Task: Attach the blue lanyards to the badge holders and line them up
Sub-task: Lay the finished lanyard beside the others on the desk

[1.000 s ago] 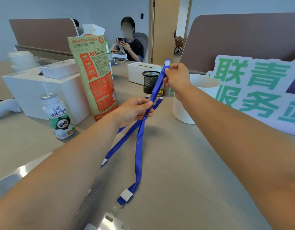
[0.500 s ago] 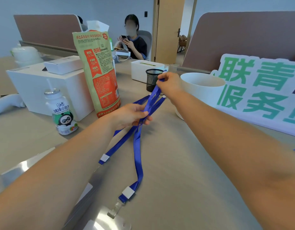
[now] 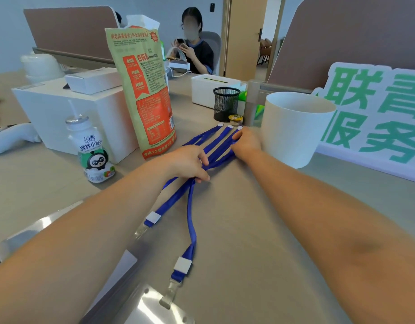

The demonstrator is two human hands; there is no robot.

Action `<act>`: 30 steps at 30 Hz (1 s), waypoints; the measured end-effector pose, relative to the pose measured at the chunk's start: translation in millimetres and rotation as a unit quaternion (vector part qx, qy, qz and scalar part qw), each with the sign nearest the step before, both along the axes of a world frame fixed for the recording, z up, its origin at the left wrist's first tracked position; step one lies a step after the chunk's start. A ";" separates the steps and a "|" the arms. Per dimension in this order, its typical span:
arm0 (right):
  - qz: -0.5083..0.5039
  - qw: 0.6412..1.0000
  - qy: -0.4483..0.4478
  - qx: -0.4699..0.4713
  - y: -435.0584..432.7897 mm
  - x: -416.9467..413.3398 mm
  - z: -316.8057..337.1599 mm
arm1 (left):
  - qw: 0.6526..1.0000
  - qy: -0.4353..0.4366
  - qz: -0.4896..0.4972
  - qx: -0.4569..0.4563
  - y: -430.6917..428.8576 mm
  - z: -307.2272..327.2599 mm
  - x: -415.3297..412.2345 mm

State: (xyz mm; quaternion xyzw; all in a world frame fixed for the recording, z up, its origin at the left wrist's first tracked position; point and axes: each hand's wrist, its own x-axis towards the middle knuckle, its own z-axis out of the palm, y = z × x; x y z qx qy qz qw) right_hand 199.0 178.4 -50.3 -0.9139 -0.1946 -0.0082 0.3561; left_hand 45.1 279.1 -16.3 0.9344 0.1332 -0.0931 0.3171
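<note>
Lowered from mid-air, the lanyards (image 3: 190, 218) now lie fanned on the table (image 3: 260, 230). Left hand (image 3: 190, 163) pinches them where they cross; right hand (image 3: 246, 142), at 1 o'clock, presses the far ends with flattish fingers. At 6 o'clock one clip meets a badge holder (image 3: 155, 308) — attached, seemingly; straightening remains.

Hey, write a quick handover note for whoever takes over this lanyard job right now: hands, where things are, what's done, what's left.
Left hand: grips the blue lanyards where the straps cross.
Right hand: fingers laid on the far strap ends, beside the white bucket.
Things: three far ends lie fanned out on the table. The nearest lanyard is clipped to a badge holder at the bottom edge.
Done: that one is attached. I cannot tell whether the second clip is.
Left: uncross the straps and line them up.
</note>
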 end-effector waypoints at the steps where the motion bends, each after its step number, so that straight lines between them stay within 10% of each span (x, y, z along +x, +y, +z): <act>1: -0.003 1.000 -0.005 0.008 -1.0 0.6 -1.6 | 1.000 -0.009 -0.006 0.017 -2.0 -0.5 -0.1; 8: -0.041 0.987 0.032 0.154 7.2 10.0 -8.3 | 0.990 -0.080 -0.033 0.111 -8.0 -4.5 4.8; 30: -0.007 0.991 -0.083 -0.109 13.9 4.5 1.0 | 0.977 -0.111 -0.098 0.154 -4.2 -16.2 18.7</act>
